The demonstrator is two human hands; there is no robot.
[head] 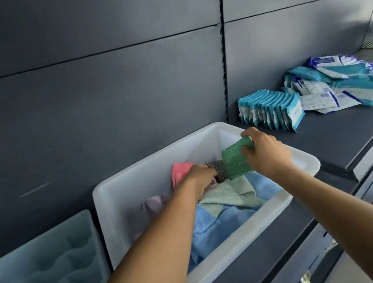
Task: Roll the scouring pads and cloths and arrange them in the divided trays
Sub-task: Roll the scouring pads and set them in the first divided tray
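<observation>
A white plastic bin (pixel 125 194) stands on the dark shelf, holding loose cloths: a pink cloth (pixel 180 171), a pale green cloth (pixel 232 197), several blue cloths (pixel 220 230) and a lilac cloth (pixel 153 204). Over the bin my right hand (pixel 264 151) grips a green sparkly scouring pad (pixel 236 160), bent into a roll. My left hand (pixel 201 180) holds a dark metallic scouring pad (pixel 219 170) just left of the green one; the two pads touch. A teal divided tray (pixel 40 272) with scalloped compartments lies to the bin's left, with nothing in it.
Blue and white packets (pixel 270 111) stand in a row at the back right, beside a loose heap of similar packets (pixel 341 84). A grey panel wall (pixel 99 81) backs the shelf. The shelf's front edge (pixel 365 163) runs along the right.
</observation>
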